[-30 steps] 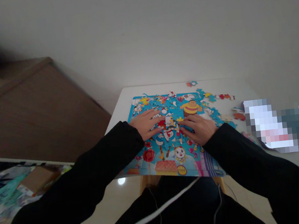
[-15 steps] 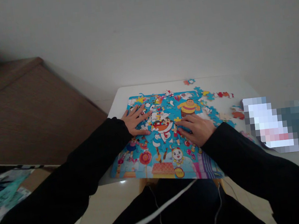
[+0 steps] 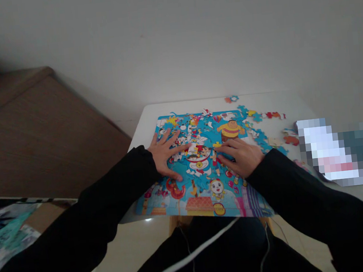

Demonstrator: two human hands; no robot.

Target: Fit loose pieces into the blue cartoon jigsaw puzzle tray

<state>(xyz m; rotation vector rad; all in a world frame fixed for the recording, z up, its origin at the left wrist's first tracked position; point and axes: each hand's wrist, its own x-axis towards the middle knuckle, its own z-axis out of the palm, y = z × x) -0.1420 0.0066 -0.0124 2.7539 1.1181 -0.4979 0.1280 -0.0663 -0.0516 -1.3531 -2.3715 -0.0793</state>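
A colourful cartoon jigsaw puzzle lies flat in its tray-like board on a white table. My left hand is spread over the puzzle's left side, palm down, fingers wide apart, with nothing in it. On the right half, my right hand has its fingers bent, and its fingertips hold a yellow puzzle piece low over the picture. Several pieces around the middle and upper left sit loose or overlap. The spots under both palms are hidden.
Loose puzzle pieces are scattered right of the board, others toward the back. A phone with a blurred screen rests at the table's right. A brown wooden cabinet stands at the left. A white cable crosses in front of my lap.
My left hand has shifted slightly toward me and spread, its thumb sliding down over the lollipop picture. More of the central figure shows. My right hand stays nearly still.
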